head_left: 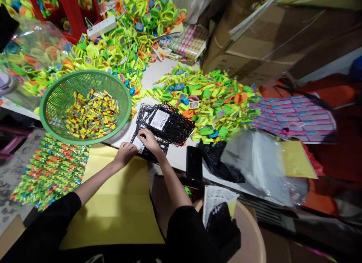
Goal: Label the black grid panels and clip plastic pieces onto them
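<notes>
Both my hands work over a black cut-out sheet (162,146) with a white label (139,144) on it, near the table's front edge. My left hand (126,153) is closed at the label's left side; what its fingertips hold is hidden. From the right, my right hand (149,141) pinches at the label's upper edge, thumb and finger close together. Just behind lies a loose stack of similar black cut-out sheets (178,125), with another white label (160,120) on top. Yellow paper (113,206) is spread under my forearms.
A green basket (48,116) of small yellow-and-red pieces stands left. Heaps of bright plastic toy watches (220,108) cover the table behind. A phone (194,162), a black bag (216,165) and clear bags (257,161) lie right. A round tub (254,233) is below.
</notes>
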Tool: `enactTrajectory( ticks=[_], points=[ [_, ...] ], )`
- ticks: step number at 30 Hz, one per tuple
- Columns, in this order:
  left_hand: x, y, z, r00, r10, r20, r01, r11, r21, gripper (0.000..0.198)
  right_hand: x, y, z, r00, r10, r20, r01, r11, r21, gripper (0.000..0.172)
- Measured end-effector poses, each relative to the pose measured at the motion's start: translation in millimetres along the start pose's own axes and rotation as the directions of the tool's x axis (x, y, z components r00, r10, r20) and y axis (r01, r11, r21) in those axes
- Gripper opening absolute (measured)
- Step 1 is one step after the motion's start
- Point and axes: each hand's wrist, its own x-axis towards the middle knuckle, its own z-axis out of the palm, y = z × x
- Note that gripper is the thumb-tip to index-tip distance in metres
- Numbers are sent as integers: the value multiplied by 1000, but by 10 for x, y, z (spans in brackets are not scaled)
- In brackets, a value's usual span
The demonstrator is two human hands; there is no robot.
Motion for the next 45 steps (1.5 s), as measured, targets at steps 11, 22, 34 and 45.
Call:
enactTrajectory(
  ticks=[11,22,34,45],
  points=[
    [-112,-20,76,991,118,64,-115,992,-48,30,-20,48,92,999,-4,-50,-4,988,-156,15],
    [-698,136,21,955,254,152,-251,967,-38,45,-132,8,127,997,-81,14,81,926,-369,37],
    [-1192,23,93,953,-250,170,232,965,123,66,-1367,-401,693,958,-244,153,281,909,-308,29],
    [-1275,7,138,955,-291,54,276,941,196,59,-1529,-105,860,980,55,-192,-110,952,-287,33]
  ],
)
